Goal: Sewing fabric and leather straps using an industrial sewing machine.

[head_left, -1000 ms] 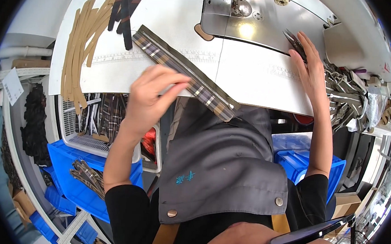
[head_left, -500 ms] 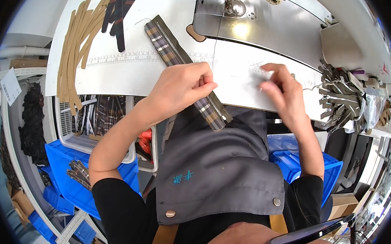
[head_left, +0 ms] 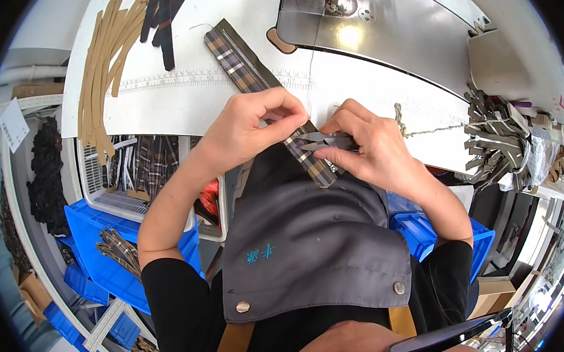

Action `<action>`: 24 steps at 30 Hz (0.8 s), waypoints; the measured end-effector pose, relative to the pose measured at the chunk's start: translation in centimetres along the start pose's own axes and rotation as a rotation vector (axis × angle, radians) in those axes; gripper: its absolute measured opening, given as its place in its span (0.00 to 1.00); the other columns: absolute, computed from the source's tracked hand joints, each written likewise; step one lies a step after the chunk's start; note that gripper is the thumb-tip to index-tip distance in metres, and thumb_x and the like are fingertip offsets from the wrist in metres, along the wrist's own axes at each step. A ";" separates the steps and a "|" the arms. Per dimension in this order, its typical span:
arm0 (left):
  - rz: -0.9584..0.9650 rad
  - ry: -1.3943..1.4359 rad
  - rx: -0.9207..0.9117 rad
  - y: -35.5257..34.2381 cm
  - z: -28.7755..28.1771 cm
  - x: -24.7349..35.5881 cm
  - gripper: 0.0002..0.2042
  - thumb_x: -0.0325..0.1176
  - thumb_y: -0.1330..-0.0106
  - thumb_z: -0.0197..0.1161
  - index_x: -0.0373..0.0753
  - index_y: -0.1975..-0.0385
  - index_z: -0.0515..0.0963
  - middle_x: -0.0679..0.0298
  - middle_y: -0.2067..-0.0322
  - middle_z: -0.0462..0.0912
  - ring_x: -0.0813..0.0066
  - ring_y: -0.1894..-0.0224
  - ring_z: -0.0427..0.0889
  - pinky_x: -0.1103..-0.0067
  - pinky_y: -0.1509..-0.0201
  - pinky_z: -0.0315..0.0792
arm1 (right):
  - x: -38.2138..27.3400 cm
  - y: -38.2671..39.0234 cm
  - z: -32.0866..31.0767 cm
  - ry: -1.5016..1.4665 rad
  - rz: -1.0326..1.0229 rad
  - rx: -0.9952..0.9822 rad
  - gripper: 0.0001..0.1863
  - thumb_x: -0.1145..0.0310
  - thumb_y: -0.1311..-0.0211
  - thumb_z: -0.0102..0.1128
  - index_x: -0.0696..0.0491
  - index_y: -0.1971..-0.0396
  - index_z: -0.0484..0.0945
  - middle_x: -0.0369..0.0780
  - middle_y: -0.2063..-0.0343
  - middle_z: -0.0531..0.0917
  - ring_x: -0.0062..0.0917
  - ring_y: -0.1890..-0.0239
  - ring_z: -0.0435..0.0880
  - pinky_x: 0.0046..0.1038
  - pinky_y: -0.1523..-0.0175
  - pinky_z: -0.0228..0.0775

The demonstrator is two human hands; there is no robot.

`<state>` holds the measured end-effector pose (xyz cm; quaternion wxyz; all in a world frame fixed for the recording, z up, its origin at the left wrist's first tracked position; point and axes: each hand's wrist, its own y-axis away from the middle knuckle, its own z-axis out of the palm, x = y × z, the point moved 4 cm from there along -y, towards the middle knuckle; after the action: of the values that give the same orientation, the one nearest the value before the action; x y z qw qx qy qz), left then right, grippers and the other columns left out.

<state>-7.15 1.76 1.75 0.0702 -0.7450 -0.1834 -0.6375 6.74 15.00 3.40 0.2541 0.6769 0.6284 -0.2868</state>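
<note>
A plaid fabric strip with a metal zipper lies slanted across the table's near edge, its lower end over my apron. My left hand is closed over the strip's middle, thumb and forefinger pinched together at its right edge. Exactly what the fingertips grip is hidden. My right hand holds small dark thread snips, their blades parted and pointing left over the strip beside my left fingertips. From the sewing machine a thin dark thread runs down toward the left fingertips.
Tan strips and dark strips lie at the table's left. A bundle of grey strips hangs at the right edge, near a twisted cord. Below left are a white basket and a blue bin.
My right hand has moved left from over the table to the strip, and the snips now show clearly in it. My left hand stays pinched at nearly the same spot.
</note>
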 end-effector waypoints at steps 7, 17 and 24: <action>0.322 -0.287 -0.176 0.3 1.2 1.0 0.12 0.24 0.46 0.67 0.33 0.61 0.80 0.62 0.58 0.78 0.72 0.59 0.76 0.78 0.55 0.71 | 1.0 0.2 -0.9 -0.451 0.098 0.081 0.14 0.63 0.49 0.72 0.54 0.67 0.79 0.33 0.70 0.79 0.15 0.73 0.73 0.20 0.70 0.64; 0.295 -0.291 0.000 0.3 2.2 0.7 0.05 0.26 0.44 0.66 0.35 0.70 0.82 0.66 0.66 0.80 0.70 0.57 0.73 0.77 0.53 0.68 | 1.8 2.0 -2.9 -0.146 0.214 0.141 0.15 0.65 0.55 0.74 0.56 0.70 0.79 0.38 0.72 0.78 0.26 0.75 0.77 0.25 0.71 0.67; 0.258 -0.207 0.100 0.6 2.6 0.6 0.04 0.29 0.40 0.64 0.35 0.71 0.81 0.65 0.75 0.81 0.69 0.56 0.75 0.77 0.56 0.70 | 1.5 2.7 -0.9 0.002 0.061 0.109 0.14 0.67 0.54 0.72 0.55 0.68 0.79 0.38 0.70 0.78 0.27 0.71 0.80 0.25 0.68 0.71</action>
<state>-4.45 2.24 1.94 0.1691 -0.8196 -0.1238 -0.5333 9.56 16.48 2.96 0.2247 0.7091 0.5911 -0.3119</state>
